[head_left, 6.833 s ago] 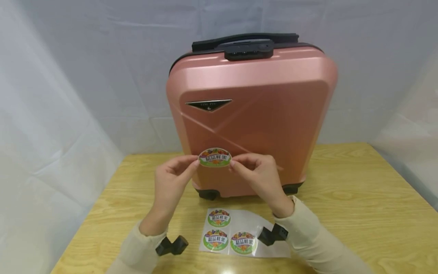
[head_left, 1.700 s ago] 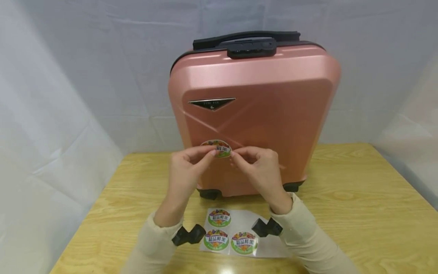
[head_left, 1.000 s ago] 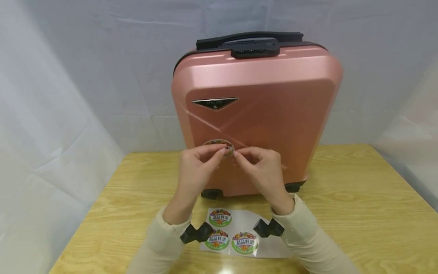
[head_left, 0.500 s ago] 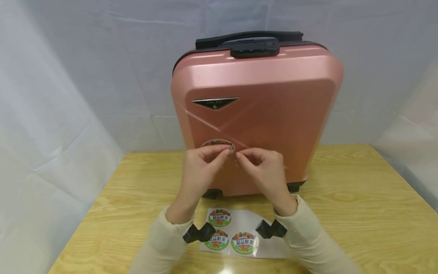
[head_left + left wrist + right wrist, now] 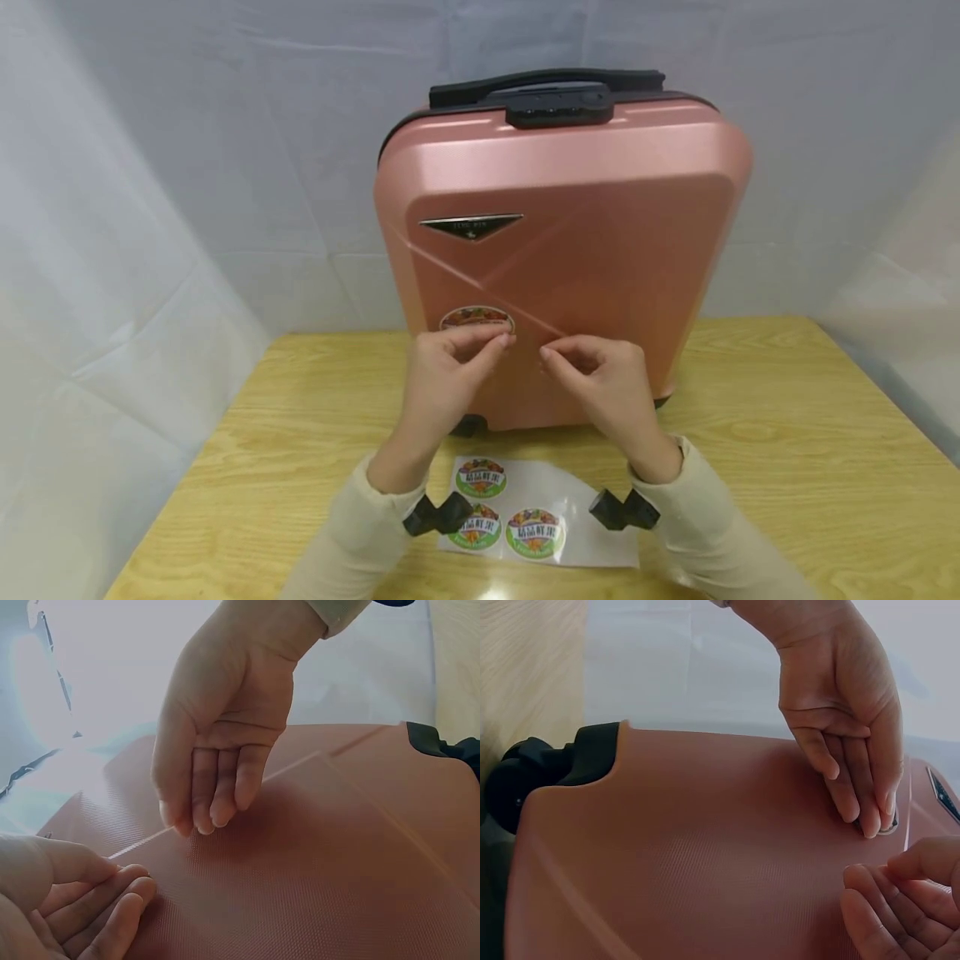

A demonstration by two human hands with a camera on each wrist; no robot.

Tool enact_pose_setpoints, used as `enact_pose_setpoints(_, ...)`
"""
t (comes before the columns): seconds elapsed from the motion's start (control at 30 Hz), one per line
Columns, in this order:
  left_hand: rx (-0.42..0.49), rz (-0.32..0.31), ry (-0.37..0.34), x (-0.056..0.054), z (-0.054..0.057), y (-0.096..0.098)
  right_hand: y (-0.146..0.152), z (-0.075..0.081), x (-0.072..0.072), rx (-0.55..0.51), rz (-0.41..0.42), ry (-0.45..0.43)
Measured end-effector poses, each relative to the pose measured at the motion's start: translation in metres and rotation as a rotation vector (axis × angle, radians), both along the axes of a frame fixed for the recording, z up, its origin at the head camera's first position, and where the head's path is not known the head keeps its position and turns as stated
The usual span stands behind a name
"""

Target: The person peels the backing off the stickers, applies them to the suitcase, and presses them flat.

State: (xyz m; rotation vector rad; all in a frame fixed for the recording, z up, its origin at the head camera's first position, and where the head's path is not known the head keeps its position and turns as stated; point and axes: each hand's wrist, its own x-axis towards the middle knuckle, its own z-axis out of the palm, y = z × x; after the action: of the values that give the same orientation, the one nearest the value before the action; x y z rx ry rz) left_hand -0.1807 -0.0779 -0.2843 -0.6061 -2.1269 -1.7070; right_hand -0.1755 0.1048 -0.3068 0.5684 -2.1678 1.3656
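An oval fruit sticker (image 5: 476,317) lies on the front of the pink suitcase (image 5: 600,250), below its triangular badge. The left hand (image 5: 435,383) touches the sticker's right end with thumb and forefinger, covering its lower part. From the right wrist view, the left hand (image 5: 847,712) has fairly straight fingers, with a sliver of the sticker (image 5: 889,826) showing at the tips. Just to the right, the right hand (image 5: 603,387) stands close to the suitcase, thumb and forefinger together and nothing visible between them. Its other fingers curl loosely in the left wrist view.
On the wooden table (image 5: 787,400) in front of the suitcase lies a white backing sheet (image 5: 600,546) with three more fruit stickers. Black wrist mounts (image 5: 437,513) overlap part of it. Behind hangs a pale cloth (image 5: 315,167). The suitcase has a black handle (image 5: 547,81) on top.
The sticker, earlier held up between both hands, now sits against the suitcase. The left hand has slid right across it. The right hand has come off its edge and moved right.
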Motion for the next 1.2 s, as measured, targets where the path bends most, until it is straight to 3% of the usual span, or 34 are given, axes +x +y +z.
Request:
enact_pose_setpoints(0.27, -0.007, -0.012, -0.02, 0.001, -0.003, 0.001, 0.01, -0.008, 0.003, 0.12, -0.042, 0.042)
enact_pose_setpoints(0.5, -0.033, 0.004, 0.003, 0.003, -0.005, 0.0, 0.021, -0.019, 0.004, 0.153, -0.051, 0.077)
enact_pose_setpoints(0.9, -0.083, 0.053, 0.039, 0.004, -0.011, -0.005, 0.036, -0.034, 0.013, 0.207, -0.007, -0.04)
enact_pose_setpoints(1.2, -0.079, 0.038, 0.008, 0.007, -0.018, -0.01, 0.04, -0.044, 0.022, 0.231, 0.026, -0.135)
